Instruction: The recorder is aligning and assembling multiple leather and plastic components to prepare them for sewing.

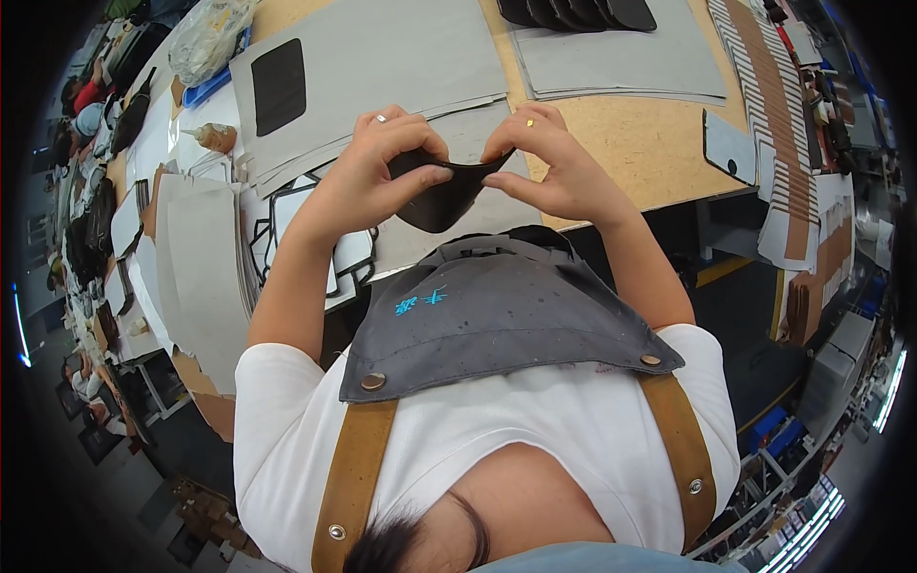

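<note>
Between my two hands, above the near edge of the workbench, hangs a curved black panel (441, 196) that looks like leather. My left hand (392, 167) pinches its upper left edge between thumb and fingers. On the other side my right hand (549, 167) pinches its upper right corner the same way. The panel bows downward in the middle between the two grips. Beyond my left hand, a flat black panel with rounded corners (279, 88) lies on a large grey board (382, 57).
Several black panels (578, 13) are fanned out on grey sheets (621, 62) at the far right. A glue bottle (215, 137) and a clear plastic bag (208, 38) are at the left. Grey boards (196, 248) are stacked by my left arm. A white template (729, 148) lies near the right edge.
</note>
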`<act>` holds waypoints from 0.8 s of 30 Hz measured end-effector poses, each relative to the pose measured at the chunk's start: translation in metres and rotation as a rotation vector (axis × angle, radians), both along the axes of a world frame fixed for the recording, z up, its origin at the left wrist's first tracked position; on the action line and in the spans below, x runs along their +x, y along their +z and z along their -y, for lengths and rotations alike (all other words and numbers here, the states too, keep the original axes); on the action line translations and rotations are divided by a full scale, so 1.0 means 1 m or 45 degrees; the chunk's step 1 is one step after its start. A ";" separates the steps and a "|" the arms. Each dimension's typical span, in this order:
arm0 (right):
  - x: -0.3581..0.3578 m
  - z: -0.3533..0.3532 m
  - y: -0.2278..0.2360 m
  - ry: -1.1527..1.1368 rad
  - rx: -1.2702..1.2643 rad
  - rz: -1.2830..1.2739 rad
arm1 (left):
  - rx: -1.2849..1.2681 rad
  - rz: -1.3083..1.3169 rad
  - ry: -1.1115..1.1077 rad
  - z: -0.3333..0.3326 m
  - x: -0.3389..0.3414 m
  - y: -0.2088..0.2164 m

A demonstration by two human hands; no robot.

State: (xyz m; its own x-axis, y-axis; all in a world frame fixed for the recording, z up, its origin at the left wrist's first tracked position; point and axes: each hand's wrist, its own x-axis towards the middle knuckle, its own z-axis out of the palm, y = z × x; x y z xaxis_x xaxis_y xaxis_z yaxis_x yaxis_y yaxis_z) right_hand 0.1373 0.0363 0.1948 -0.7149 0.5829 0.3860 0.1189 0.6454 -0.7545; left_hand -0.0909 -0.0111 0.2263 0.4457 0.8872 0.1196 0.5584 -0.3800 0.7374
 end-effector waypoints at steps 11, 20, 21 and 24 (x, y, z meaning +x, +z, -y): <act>-0.009 0.002 -0.001 0.039 -0.049 -0.097 | 0.078 0.022 -0.067 -0.007 0.010 -0.002; 0.010 -0.014 -0.002 0.197 -0.053 0.046 | -0.419 0.389 -0.076 -0.015 -0.005 -0.004; 0.013 -0.017 -0.004 0.143 -0.039 0.093 | -0.418 0.394 -0.074 -0.016 -0.004 -0.006; 0.003 -0.012 -0.001 0.053 0.020 0.119 | -0.146 0.265 -0.029 -0.022 0.005 -0.010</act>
